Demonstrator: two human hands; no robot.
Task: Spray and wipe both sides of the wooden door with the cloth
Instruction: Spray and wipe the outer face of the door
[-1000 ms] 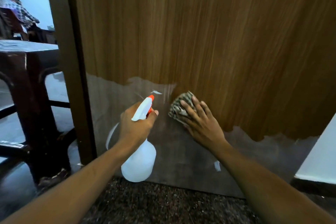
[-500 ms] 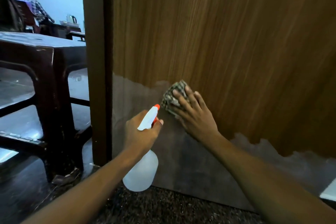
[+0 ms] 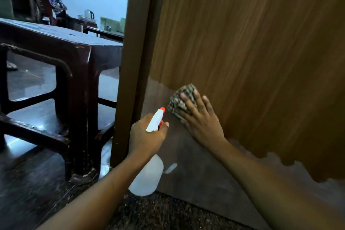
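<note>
The wooden door [image 3: 252, 43] fills the right of the head view, with a worn grey band along its lower part. My right hand [image 3: 200, 119] lies flat with straight fingers and presses a patterned cloth [image 3: 179, 100] against the door near its left edge. My left hand [image 3: 146, 135] grips a white spray bottle [image 3: 147, 177] by the neck, a finger on the orange trigger, the orange nozzle aimed at the door just below the cloth.
The door's dark edge [image 3: 133, 61] stands upright at the centre. A dark plastic table [image 3: 61, 58] is close on the left, on a glossy floor. A person [image 3: 54, 0] sits far back by another table with a kettle [image 3: 88, 13]. Speckled dark floor lies below.
The view has swung left, bringing more of the table and back room into sight. My right hand has slid the cloth up and left on the door. The left hand keeps the bottle raised.
</note>
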